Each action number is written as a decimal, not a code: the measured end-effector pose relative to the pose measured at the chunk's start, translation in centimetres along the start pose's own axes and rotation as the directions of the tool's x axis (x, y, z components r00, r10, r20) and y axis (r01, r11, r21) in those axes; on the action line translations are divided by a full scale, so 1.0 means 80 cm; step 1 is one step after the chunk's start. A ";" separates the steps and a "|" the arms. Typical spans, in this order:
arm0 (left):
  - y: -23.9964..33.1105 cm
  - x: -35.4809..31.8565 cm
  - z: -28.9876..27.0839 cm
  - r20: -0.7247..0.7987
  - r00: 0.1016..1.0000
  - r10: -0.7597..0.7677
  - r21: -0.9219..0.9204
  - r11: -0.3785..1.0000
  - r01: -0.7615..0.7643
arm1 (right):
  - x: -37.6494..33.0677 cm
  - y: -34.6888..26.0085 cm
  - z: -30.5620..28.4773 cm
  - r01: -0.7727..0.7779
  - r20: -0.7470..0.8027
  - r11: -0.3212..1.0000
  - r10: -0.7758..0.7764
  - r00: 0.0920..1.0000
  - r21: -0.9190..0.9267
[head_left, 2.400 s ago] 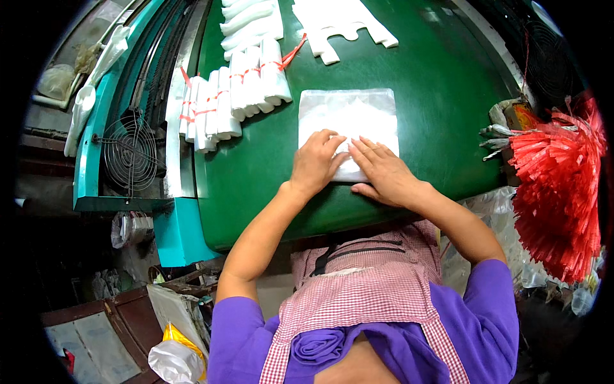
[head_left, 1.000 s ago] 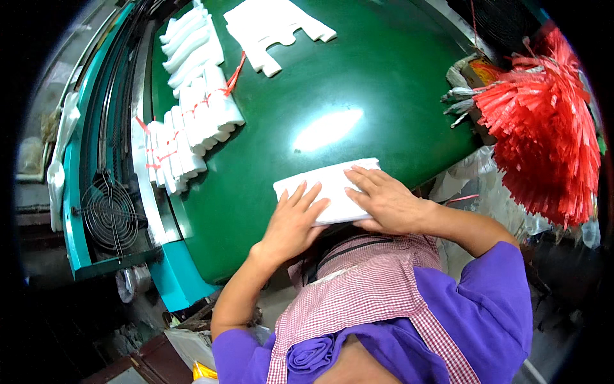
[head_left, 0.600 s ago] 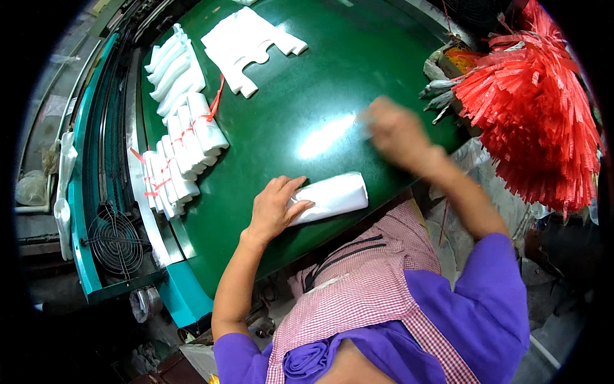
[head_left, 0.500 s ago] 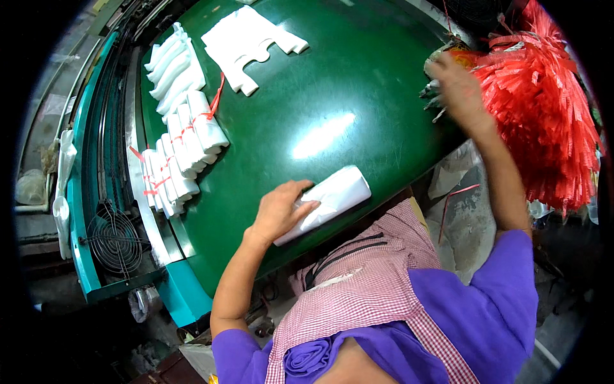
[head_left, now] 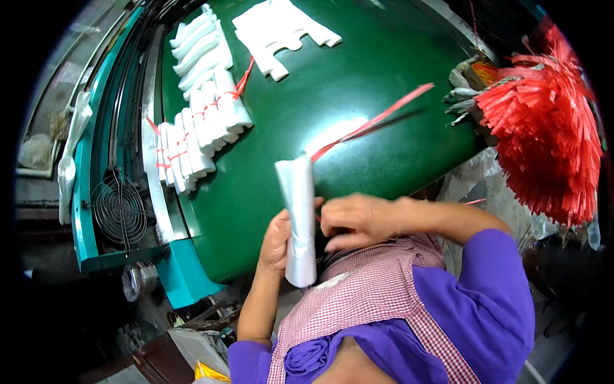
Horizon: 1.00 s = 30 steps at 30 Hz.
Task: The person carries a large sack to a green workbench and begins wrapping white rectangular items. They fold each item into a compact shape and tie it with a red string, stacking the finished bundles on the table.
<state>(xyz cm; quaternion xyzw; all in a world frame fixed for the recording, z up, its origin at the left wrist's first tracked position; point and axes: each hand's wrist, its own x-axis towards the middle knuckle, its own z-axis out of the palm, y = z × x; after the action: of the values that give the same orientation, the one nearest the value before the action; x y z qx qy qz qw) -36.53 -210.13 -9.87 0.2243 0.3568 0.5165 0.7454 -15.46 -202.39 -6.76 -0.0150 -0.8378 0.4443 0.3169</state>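
Upright in my left hand [head_left: 277,240] is a folded roll of white plastic bags [head_left: 299,221], lifted over the near edge of the green table. My left fingers wrap round its left side. My right hand [head_left: 358,219], slightly blurred, is curled close to the roll's right side. A bit of red shows at its fingertips. A long red plastic strip [head_left: 374,120] reaches from behind the roll's upper part toward the far right, its loose end in the air. The part of the strip behind the roll is hidden.
On the green table [head_left: 358,57], several tied white rolls [head_left: 204,121] lie at left, with untied ones [head_left: 198,48] beyond. Flat white bags [head_left: 281,32] lie at the back. A thick bunch of red strips [head_left: 537,134] hangs at right. A teal machine frame [head_left: 96,185] borders the left.
My left hand has raised the roll off the table and turned it upright. My right hand has come from the red bunch to the roll, and a red strip now shows there.
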 end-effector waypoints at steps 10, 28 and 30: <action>0.091 0.068 0.008 0.154 0.975 0.160 0.908 0.366 -0.204 | -0.032 -0.022 -0.011 -0.217 -0.244 0.949 0.160 0.957 -0.227; 0.024 0.086 -0.015 -0.061 0.953 0.297 0.568 0.795 -0.212 | 0.015 0.024 0.021 -0.117 -0.163 0.776 0.019 0.986 -0.619; 0.016 0.087 -0.019 0.019 0.931 0.364 0.674 0.684 -0.281 | 0.023 0.019 0.019 -0.174 -0.166 0.870 0.108 0.980 -0.461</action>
<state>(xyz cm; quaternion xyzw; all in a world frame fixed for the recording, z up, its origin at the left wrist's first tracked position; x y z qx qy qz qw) -37.01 -203.29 -12.07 0.5040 0.5147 0.4900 0.4909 -18.18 -202.06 -7.56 -0.1830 -0.8942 0.2463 0.3260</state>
